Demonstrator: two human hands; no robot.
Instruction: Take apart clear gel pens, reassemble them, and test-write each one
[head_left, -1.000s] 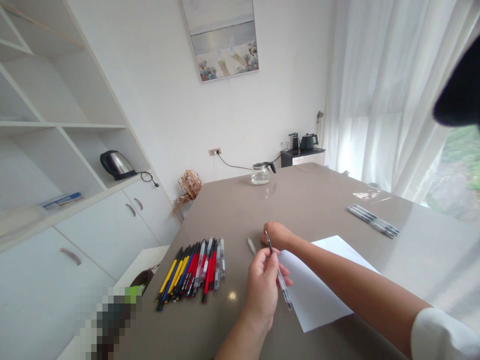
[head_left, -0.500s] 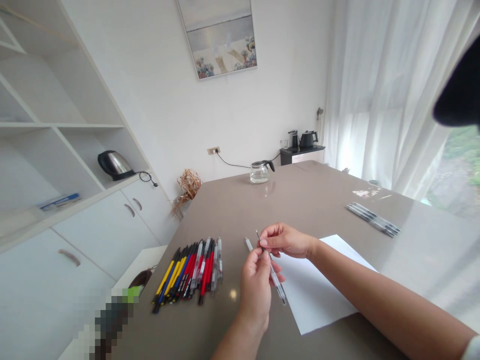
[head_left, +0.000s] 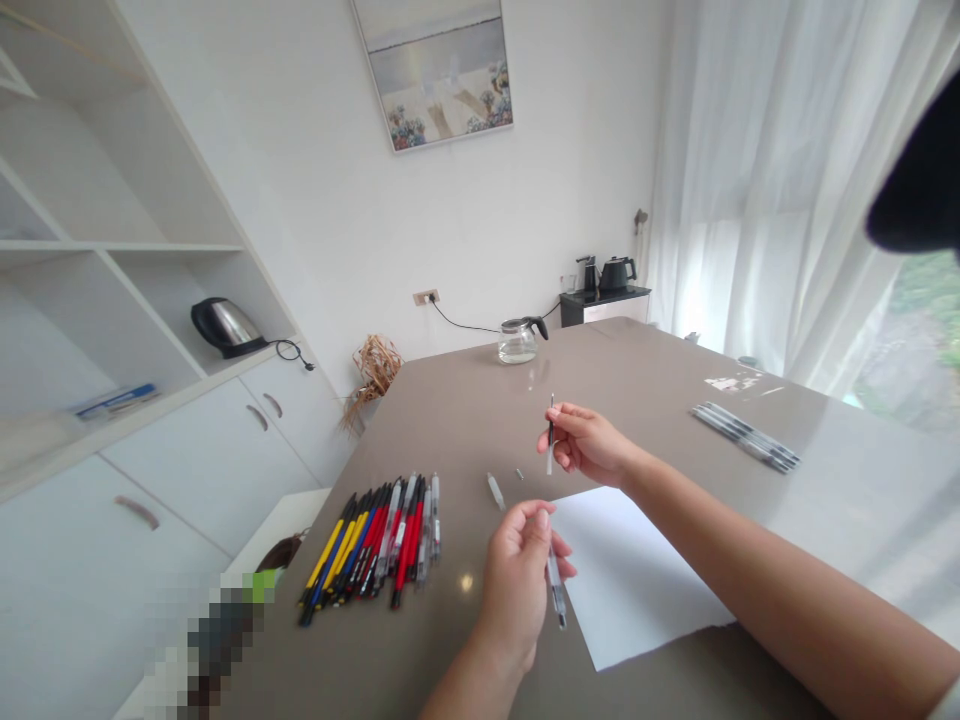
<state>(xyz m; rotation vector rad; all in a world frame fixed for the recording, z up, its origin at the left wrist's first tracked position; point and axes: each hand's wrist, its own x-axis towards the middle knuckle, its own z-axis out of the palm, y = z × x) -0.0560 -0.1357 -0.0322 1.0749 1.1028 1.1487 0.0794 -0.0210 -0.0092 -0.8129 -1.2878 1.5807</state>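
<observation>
Between the fingertips of my right hand (head_left: 583, 438) is a thin pen refill (head_left: 551, 440), dark in its upper part and clear below, its metal tip pointing up. My left hand (head_left: 521, 575) is closed round a clear pen barrel (head_left: 556, 590), whose lower end sticks out below the fingers. On the table just beyond that hand lies a clear pen part (head_left: 496, 491), with a tiny spring-like piece (head_left: 520, 474) beside it. White paper (head_left: 637, 590) lies under and to the right of my hands.
Several red, yellow, blue, black and clear pens (head_left: 375, 540) lie in a row on the table's left. A few clear pens (head_left: 746, 437) lie together at the right. A glass pot (head_left: 517, 345) stands at the far edge. White scraps (head_left: 733, 383) lie at the back right.
My right hand has moved up and away from my left, drawing the refill clear of the barrel. The small spring-like piece now shows on the table.
</observation>
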